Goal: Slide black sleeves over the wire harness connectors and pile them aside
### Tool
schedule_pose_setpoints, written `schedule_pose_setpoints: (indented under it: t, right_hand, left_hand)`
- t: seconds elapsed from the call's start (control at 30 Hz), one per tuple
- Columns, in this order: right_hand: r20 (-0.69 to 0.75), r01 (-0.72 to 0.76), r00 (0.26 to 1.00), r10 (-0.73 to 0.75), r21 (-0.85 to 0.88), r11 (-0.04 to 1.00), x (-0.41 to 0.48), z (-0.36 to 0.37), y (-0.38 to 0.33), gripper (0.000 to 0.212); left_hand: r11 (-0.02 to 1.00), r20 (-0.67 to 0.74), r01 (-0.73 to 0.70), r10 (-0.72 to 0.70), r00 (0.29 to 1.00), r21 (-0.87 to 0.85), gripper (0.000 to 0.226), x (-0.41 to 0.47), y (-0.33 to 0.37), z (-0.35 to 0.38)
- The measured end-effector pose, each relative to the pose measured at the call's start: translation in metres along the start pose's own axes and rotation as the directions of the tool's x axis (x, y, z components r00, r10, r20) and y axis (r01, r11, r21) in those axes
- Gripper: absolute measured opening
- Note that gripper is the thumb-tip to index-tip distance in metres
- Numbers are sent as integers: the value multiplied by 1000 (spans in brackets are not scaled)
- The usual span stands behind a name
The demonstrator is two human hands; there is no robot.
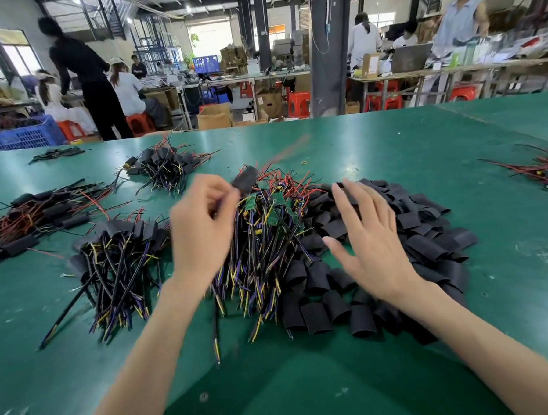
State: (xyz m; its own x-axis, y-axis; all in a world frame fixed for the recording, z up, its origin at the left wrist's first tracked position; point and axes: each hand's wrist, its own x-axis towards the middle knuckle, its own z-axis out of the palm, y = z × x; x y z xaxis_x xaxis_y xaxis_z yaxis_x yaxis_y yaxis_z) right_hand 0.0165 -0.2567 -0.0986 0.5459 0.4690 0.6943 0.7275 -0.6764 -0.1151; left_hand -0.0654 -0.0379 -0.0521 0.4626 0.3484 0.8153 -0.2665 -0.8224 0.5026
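Observation:
My left hand (203,223) is raised over the middle heap of wire harnesses (265,239), whose green circuit boards and coloured wires lie bare. Its fingers are curled and pinch a harness with a black sleeve (245,179) over its end; the hand is blurred. My right hand (368,237) hovers flat, fingers spread, over the big pile of loose black sleeves (426,231) to the right of the heap. It holds nothing.
Sleeved harnesses lie in piles to the left (117,263), at the far left (35,216) and behind (165,165). Another wire bundle (547,170) lies at the right edge. The green table (307,380) ends at the back, where people work at benches.

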Motion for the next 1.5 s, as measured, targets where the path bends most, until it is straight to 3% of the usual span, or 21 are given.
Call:
schedule_pose_setpoints:
  t: [0.07, 0.13, 0.2, 0.27, 0.4, 0.47, 0.5, 0.57, 0.63, 0.73, 0.83, 0.93, 1.0, 1.1, 1.23, 1.4, 1.5]
  right_hand:
    - [34, -74, 996, 77, -69, 995, 0, 3, 6, 72]
    - [87, -148, 983, 162, -149, 978, 1, 8, 13, 72]
    - [128, -218, 960, 250, -222, 951, 1, 12, 20, 69]
    - [162, -260, 936, 313, -281, 924, 0, 14, 28, 65]
    - [222, -323, 884, 412, -346, 881, 0, 16, 41, 53]
    - [234, -336, 870, 434, -361, 870, 2, 15, 45, 47]
    - [240, -337, 866, 438, -366, 868, 2, 15, 45, 45]
    - [252, -341, 860, 444, -365, 867, 3, 16, 46, 42]
    - [271, -340, 853, 447, -361, 868, 3, 17, 46, 42]
    - [315, -324, 841, 439, -357, 876, 3, 17, 47, 45]
    - [360, -309, 832, 422, -330, 892, 3, 17, 48, 48]
    - [386, -280, 831, 400, -332, 901, 3, 18, 49, 44]
    - [400, -260, 832, 384, -331, 907, 4, 18, 49, 40]
    - [433, -212, 834, 343, -321, 923, 6, 19, 48, 37]
    - [439, -230, 826, 354, -310, 923, 6, 21, 49, 32]
    - [414, -257, 830, 374, -311, 915, 5, 20, 47, 34]
    - [428, -295, 821, 378, -250, 922, 7, 19, 49, 30]
  left_hand:
    - [988, -137, 28, -7, 990, 153, 10, 13, -23, -17]
    - [927, -215, 174, -105, 971, 332, 30, 19, -47, -32]
    - [817, -245, 351, -264, 933, 457, 46, 17, -68, -45]
    - [686, -222, 451, -400, 889, 572, 45, 12, -85, -54]
    - [419, -169, 492, -605, 778, 763, 34, 5, -96, -57]
    - [344, -215, 519, -633, 744, 783, 35, 6, -89, -51]
    - [345, -244, 531, -611, 753, 774, 35, 7, -84, -48]
    - [458, -253, 481, -474, 844, 748, 34, 9, -74, -39]
    - [643, -131, 300, -297, 946, 705, 29, 10, -63, -23]
    - [849, 128, 126, -220, 967, 513, 25, 6, -46, 15]
    - [839, 275, 65, -249, 929, 540, 33, 0, -42, 48]
    - [862, 258, 98, -254, 932, 497, 29, 2, -46, 59]
    - [888, 219, 201, -312, 925, 414, 28, 6, -48, 59]
    - [864, 206, 399, -469, 859, 305, 34, 12, -46, 58]
    - [823, 187, 540, -567, 802, 178, 37, 24, -39, 50]
    - [817, 262, 560, -515, 816, -137, 37, 37, -19, 35]
    - [880, 294, 470, -431, 853, -74, 33, 39, -14, 23]
